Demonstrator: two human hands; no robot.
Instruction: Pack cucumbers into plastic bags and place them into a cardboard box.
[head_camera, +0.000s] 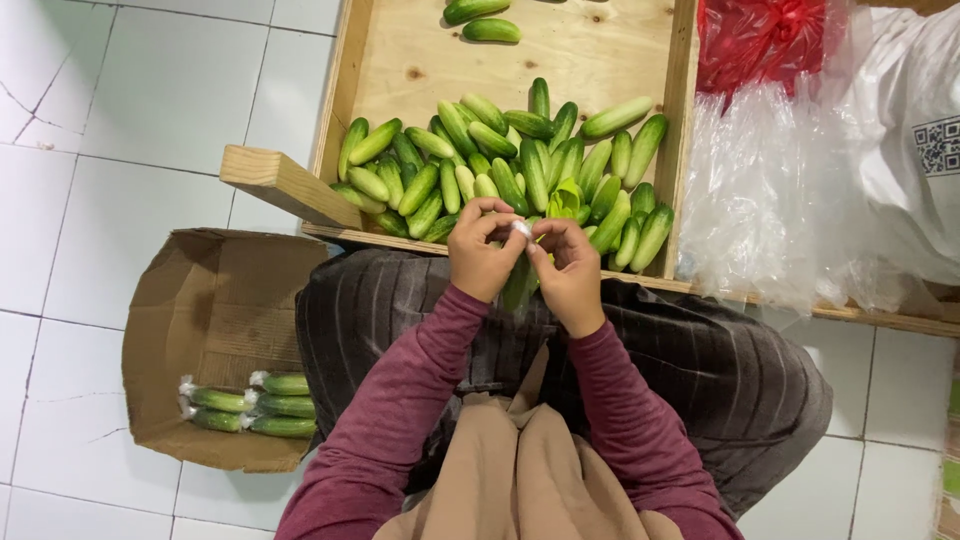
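My left hand (481, 250) and my right hand (568, 268) meet over my lap at the front edge of a wooden tray (400, 60). Together they pinch the twisted white plastic end of a wrapped cucumber bundle (518, 282), which hangs down between them. Just beyond the hands lies a pile of loose green cucumbers (510, 160) in the tray. Two more cucumbers (478, 18) lie at the tray's far end.
A cardboard box (215, 330) on the white tiled floor at my left holds several wrapped cucumber bundles (250, 403). Clear plastic bags (770, 190), a red bag (760, 35) and a white sack (915, 130) lie to the right. A wooden bar (285, 185) juts from the tray's left corner.
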